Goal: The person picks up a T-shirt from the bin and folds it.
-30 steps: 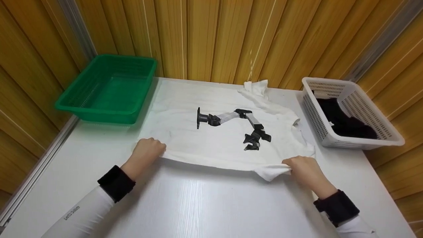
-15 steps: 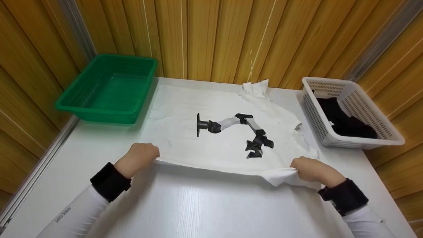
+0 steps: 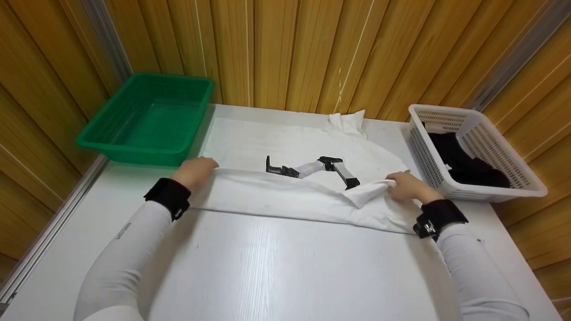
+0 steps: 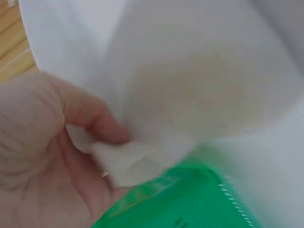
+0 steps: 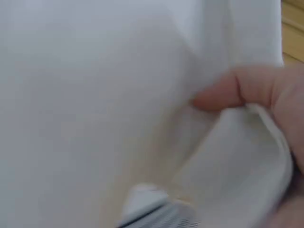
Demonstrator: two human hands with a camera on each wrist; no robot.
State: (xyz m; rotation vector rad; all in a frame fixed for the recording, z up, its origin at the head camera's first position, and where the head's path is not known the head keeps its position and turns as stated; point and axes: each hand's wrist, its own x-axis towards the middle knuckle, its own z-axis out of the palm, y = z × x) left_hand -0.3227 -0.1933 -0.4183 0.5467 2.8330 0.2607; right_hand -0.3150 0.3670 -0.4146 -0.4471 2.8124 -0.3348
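Observation:
A white T-shirt (image 3: 276, 138) with a printed black-and-grey robot arm lies across the table, its near side lifted and folded over toward the back. My left hand (image 3: 196, 171) pinches the folded edge at its left end; in the left wrist view, the thumb presses the bunched cloth against the fingers. At the other end, my right hand (image 3: 408, 186) grips the edge, and a loose flap of cloth hangs beside it. The fold covers the lower part of the print. Cloth fills most of the right wrist view, curling around my thumb there.
A green plastic basket (image 3: 178, 154) stands at the back left of the white table (image 3: 250, 272). On the right, a white perforated basket (image 3: 450, 189) holds dark cloth (image 3: 468, 165). Wood-patterned panels (image 3: 290, 53) rise behind the table.
Both hands have carried the shirt's near edge up and away toward the back. That edge now folds over the shirt and hides the lower part of the print.

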